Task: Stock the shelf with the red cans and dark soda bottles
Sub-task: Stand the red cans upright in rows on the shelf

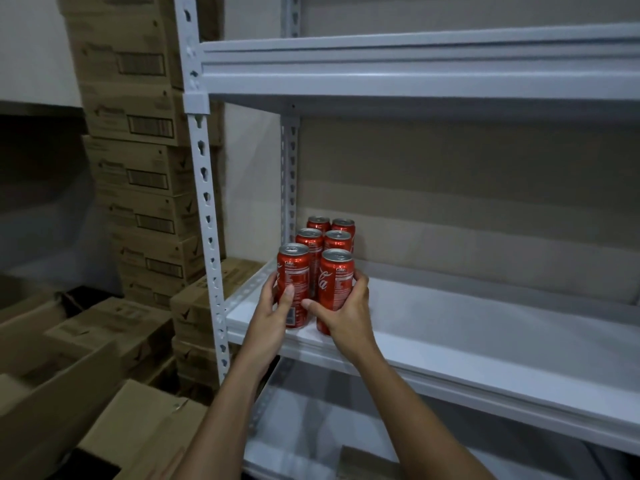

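White metal shelf (450,327) standing in a dim storeroom, cardboard boxes (138,174) stacking up at left. I'm seeing my left hand (273,313) gripping the front-left can (293,271), my right hand (346,313) gripping the front-right can (336,282), both standing upright on the shelf's left end. Four more red cans (325,233) are sitting in pairs behind.

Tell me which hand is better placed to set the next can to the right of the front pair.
The right hand, probably: it grips the front right can, beside the bare shelf. The left hand holds the front left can by the post.
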